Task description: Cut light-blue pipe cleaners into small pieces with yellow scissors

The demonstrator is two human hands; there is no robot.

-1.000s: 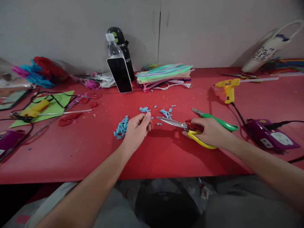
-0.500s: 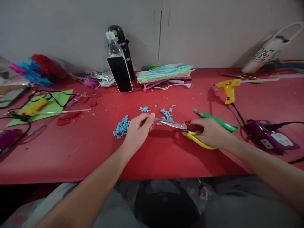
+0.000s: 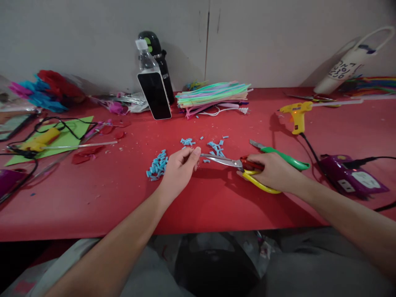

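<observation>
My right hand (image 3: 268, 170) grips a pair of scissors (image 3: 227, 161) with one red and one yellow handle, its blades pointing left. At the blade tips, my left hand (image 3: 181, 165) is closed in a pinch between thumb and fingers. Whatever it pinches is too small and covered to make out. Left of that hand lies a heap of short light-blue pieces (image 3: 157, 166). Smaller clusters of similar blue pieces (image 3: 215, 148) lie just beyond the blades. A green-handled cutter (image 3: 287, 158) rests on the table behind my right hand.
On the red table (image 3: 123, 206) stand a phone (image 3: 154, 95), a clear bottle and a black flask (image 3: 165, 74). Behind lies a bundle of pastel pipe cleaners (image 3: 213, 95). At right are a yellow glue gun (image 3: 297, 115) and a purple power box (image 3: 352, 177); another glue gun (image 3: 41, 140) lies left.
Both hands and the scissors hold nearly the same pose. The whole view has shifted very slightly.
</observation>
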